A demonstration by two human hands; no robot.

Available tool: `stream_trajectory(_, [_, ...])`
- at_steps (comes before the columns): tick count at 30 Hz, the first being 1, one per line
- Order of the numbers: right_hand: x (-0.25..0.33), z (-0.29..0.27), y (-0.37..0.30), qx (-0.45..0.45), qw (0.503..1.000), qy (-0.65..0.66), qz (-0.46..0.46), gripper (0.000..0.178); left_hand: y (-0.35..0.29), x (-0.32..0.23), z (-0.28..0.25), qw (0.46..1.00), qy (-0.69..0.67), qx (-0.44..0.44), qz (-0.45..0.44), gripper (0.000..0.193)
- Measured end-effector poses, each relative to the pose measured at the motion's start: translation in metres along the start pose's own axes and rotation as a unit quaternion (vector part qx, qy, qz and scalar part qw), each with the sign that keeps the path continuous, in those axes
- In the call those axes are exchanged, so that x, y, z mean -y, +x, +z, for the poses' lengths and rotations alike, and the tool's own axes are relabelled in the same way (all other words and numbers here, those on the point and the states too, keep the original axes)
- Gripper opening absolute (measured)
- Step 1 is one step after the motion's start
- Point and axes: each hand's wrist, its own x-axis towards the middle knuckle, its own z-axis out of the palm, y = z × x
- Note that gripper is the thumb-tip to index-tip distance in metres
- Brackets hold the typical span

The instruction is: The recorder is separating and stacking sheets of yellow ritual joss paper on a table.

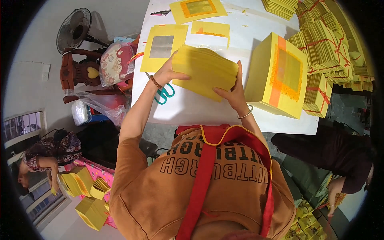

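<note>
Between my two hands, above the white table (180,110), is a thick stack of yellow paper (206,72), slightly tilted. My left hand (170,74) grips its left end, thumb across the top sheet. My right hand (234,92) clasps the right end the same way; most fingers of both hands are hidden behind the stack. Teal-handled scissors (165,93) lie beside my left wrist, their blades partly covered by it. Just past my left hand lies a yellow sheet with a silver square (162,47). Farther back is a yellow sheet with an orange strip (210,29), partly covered by white paper.
A tall yellow paper stack (260,70) stands to my right, with red-tied bundles (324,48) beyond. Another yellow sheet (198,10) lies at the far edge. Left are a wooden chair (80,72) and a fan (76,28). One person (52,150) works left, another (340,156) right.
</note>
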Motion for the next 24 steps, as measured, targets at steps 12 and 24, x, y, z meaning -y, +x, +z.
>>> stream_trajectory(12, [-0.047,-0.012,-0.002,-0.053,0.977,-0.209,-0.002,0.08,0.014,0.058,0.004,1.0,0.015,0.015,-0.004,0.087])
stream_trajectory(24, [-0.036,-0.02,0.004,-0.015,0.968,-0.25,-0.014,0.073,0.011,0.0,-0.02,0.957,0.256,0.088,0.105,0.11])
